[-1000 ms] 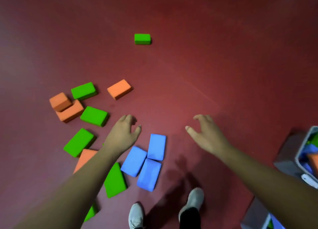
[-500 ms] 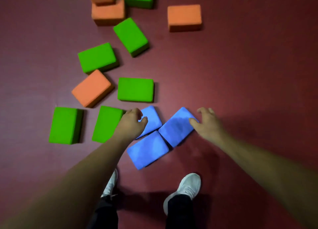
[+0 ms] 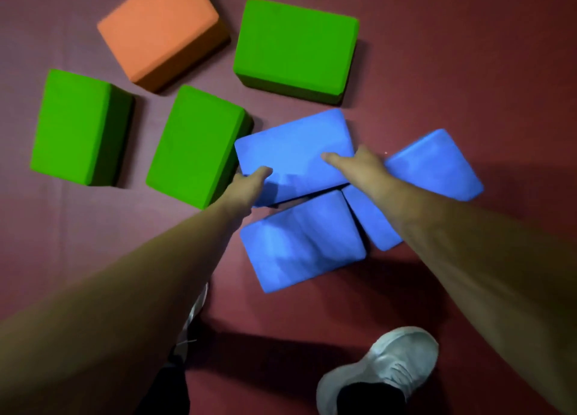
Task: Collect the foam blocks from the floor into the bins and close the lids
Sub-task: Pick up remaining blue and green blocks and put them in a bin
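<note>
Both hands closed in: left hand [image 3: 246,187] and right hand [image 3: 359,165] clamped the far blue block [image 3: 293,146] between them. Lift looked imminent; no bin was in view.

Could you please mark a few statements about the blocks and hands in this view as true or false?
1. Both hands, left hand and right hand, are on the far blue block. True.
2. Four blue blocks are visible. False: three.
3. The orange block lies beyond the green blocks nearest the left hand. True.
4. A bin stands beside the blocks. False: none is in view.
5. The white shoe rests on a blue block. False: it is on the red floor.
</note>
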Motion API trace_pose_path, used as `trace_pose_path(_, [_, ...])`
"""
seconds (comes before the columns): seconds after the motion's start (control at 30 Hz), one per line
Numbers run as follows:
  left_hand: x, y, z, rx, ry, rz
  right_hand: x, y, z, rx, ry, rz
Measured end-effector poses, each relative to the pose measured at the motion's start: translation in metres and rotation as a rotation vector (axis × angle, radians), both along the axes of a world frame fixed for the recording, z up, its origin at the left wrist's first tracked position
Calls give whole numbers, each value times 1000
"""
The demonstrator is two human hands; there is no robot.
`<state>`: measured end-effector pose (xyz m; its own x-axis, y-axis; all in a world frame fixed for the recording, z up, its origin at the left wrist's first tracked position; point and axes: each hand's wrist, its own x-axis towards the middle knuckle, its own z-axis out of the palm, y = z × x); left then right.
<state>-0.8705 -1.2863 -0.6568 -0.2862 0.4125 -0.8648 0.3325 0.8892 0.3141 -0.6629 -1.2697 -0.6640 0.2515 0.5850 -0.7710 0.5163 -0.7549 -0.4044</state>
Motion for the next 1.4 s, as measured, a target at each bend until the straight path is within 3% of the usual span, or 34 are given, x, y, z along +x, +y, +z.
trace_pose_path(0.13, [-21, -4, 9, 69, -201, 181, -5, 0, 16, 145, 20, -123])
trace_pose_path(0.23, [-43, 4, 26, 147, -243, 57, -4, -3, 54, 260, 36, -153])
trace_pose_path(0.3, [-65, 16, 28, 257, -18, -179, -2, -5, 74, 415, -44, -146])
trace_pose_path(0.37, [-87, 33, 26, 367, 344, -412, -1, -4, 89, 505, -166, -97])
trace_pose_path(0.43, [-107, 51, 19, 398, 541, -450, -3, -1, 94, 505, -255, -18])
trace_pose_path(0.6, [-160, 99, -50, 140, 299, -277, -32, 5, 82, 490, -327, 156])
trace_pose_path(0.7, [-196, 118, -107, 153, 284, -256, -58, 22, 80, 508, -418, 218])
trace_pose_path(0.87, [-135, 123, -13, 112, 211, -322, -84, 27, 78, 507, -535, 212])
trace_pose_path(1.1, [-125, 114, 33, 321, 7, -435, -84, 19, 94, 471, -404, 140])
trace_pose_path(1.23, [-124, 121, 124, 453, 15, -476, -76, 27, 169, 465, -367, 52])
trace_pose_path(1.4, [-102, 150, 286, 624, -9, -454, -60, 43, 327, 534, -411, -87])
